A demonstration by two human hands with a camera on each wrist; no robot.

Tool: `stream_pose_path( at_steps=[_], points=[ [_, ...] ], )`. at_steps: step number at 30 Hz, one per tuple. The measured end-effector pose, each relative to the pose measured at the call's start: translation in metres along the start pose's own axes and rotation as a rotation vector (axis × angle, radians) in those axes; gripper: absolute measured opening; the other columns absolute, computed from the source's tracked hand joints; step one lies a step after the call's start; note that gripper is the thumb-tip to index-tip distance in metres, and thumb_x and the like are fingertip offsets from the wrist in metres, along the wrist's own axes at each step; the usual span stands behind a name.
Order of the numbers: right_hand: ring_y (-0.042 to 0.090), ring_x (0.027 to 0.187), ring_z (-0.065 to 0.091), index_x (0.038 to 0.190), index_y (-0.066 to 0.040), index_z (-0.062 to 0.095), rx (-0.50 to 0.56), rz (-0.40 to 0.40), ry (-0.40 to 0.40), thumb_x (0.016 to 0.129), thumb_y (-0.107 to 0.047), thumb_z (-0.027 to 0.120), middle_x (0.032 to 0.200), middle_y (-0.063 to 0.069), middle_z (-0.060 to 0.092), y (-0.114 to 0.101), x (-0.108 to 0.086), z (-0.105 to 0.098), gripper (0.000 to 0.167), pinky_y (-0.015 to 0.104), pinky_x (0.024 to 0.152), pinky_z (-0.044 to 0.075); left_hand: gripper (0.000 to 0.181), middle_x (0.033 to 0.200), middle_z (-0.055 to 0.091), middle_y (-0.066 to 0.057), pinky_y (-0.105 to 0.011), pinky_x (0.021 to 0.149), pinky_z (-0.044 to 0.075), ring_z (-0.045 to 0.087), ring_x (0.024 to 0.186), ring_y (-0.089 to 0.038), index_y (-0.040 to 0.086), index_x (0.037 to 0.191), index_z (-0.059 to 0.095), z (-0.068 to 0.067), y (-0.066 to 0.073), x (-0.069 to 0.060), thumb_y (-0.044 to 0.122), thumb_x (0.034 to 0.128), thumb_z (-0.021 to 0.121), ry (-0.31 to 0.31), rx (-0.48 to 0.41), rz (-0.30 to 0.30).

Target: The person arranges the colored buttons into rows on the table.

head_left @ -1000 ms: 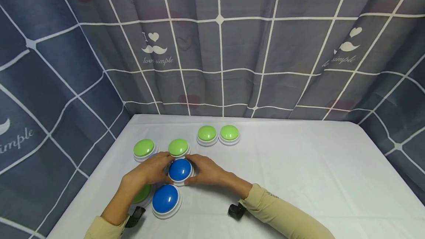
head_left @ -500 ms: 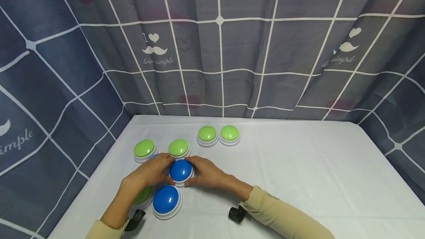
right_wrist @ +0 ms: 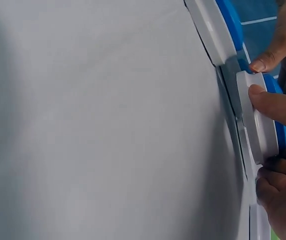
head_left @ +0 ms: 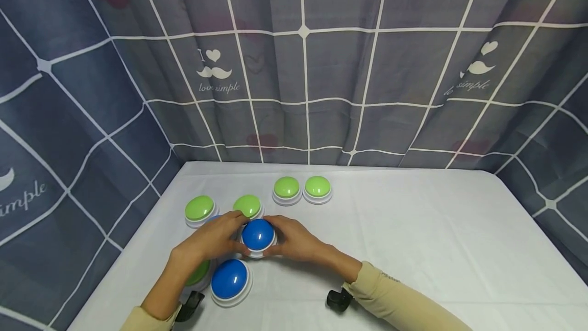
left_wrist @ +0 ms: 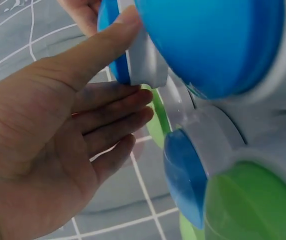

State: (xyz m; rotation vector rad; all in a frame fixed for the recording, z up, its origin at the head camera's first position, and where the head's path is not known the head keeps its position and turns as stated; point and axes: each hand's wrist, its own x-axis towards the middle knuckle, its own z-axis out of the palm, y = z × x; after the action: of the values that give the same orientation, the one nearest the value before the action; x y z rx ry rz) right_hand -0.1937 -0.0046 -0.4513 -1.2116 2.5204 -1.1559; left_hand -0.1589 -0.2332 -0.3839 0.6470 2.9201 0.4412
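Both hands hold a blue dome push button with a white base (head_left: 258, 234), one on each side. My left hand (head_left: 213, 240) grips its left side; the left wrist view shows that thumb on the white base (left_wrist: 145, 60) and the fingers beyond it. On the right side, my right hand (head_left: 298, 239) pinches the base between thumb and fingers. A gap shows between the held button (right_wrist: 258, 120) and the table in the right wrist view. Just behind stands a green button (head_left: 247, 205); a larger-looking blue button (head_left: 229, 279) stands in front.
Two green buttons, one (head_left: 287, 187) beside the other (head_left: 317, 186), stand farther back. Another green button (head_left: 199, 208) is at the left. Partly hidden by the left arm are a blue button (left_wrist: 183, 160) and a green button (left_wrist: 258, 200). A grid-patterned curtain (head_left: 340, 75) surrounds the white table (head_left: 413, 239).
The held blue button has shifted right and risen a little, with both hands moving along. The other buttons keep their places on the table.
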Motion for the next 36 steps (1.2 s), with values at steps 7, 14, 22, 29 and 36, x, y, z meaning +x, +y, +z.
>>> stream_pose_path(
  at_steps=[7, 14, 22, 29, 36],
  points=[
    [0.023, 0.134, 0.046, 0.145, -0.004, 0.047, 0.029, 0.016, 0.042, 0.082, -0.027, 0.083, 0.144, 0.008, 0.052, 0.004, -0.012, -0.017, 0.076, 0.043, 0.11, 0.037, 0.067, 0.117, 0.063, -0.004, -0.045, 0.092, 0.052, 0.062, 0.106, -0.022, 0.006, 0.128, 0.064, 0.001, 0.009, 0.011, 0.039, 0.075, 0.086, 0.025, 0.021, 0.051],
    [0.024, 0.134, 0.046, 0.145, -0.004, 0.048, 0.106, 0.02, 0.113, 0.081, -0.024, 0.084, 0.144, 0.007, 0.052, 0.017, -0.027, -0.035, 0.076, 0.048, 0.109, 0.037, 0.067, 0.123, 0.061, -0.004, -0.044, 0.093, 0.052, 0.06, 0.111, -0.021, 0.007, 0.132, 0.061, 0.006, 0.022, 0.027, 0.042, 0.0792, 0.083, 0.066, 0.031, 0.127],
    [0.03, 0.133, 0.047, 0.145, -0.004, 0.048, 0.129, 0.032, 0.196, 0.08, -0.021, 0.085, 0.144, 0.009, 0.052, 0.034, -0.047, -0.059, 0.077, 0.051, 0.107, 0.039, 0.069, 0.135, 0.055, -0.008, -0.045, 0.1, 0.047, 0.054, 0.124, -0.025, 0.008, 0.139, 0.055, 0.009, 0.04, 0.057, 0.042, 0.084, 0.078, 0.08, 0.006, 0.235],
    [0.036, 0.134, 0.045, 0.145, 0.0, 0.047, 0.13, 0.081, 0.258, 0.08, -0.017, 0.084, 0.145, 0.016, 0.05, 0.041, -0.058, -0.078, 0.077, 0.052, 0.105, 0.04, 0.063, 0.125, 0.058, -0.006, -0.039, 0.096, 0.051, 0.058, 0.113, -0.02, 0.007, 0.136, 0.057, 0.01, 0.052, 0.084, 0.037, 0.085, 0.079, 0.093, -0.056, 0.297],
    [0.039, 0.135, 0.043, 0.146, -0.001, 0.045, 0.117, 0.134, 0.309, 0.082, -0.017, 0.083, 0.146, 0.019, 0.048, 0.053, -0.068, -0.1, 0.075, 0.053, 0.104, 0.04, 0.063, 0.129, 0.056, -0.006, -0.038, 0.098, 0.049, 0.055, 0.118, -0.02, 0.007, 0.139, 0.055, 0.013, 0.063, 0.116, 0.035, 0.0873, 0.077, 0.097, -0.131, 0.341]
  ],
)
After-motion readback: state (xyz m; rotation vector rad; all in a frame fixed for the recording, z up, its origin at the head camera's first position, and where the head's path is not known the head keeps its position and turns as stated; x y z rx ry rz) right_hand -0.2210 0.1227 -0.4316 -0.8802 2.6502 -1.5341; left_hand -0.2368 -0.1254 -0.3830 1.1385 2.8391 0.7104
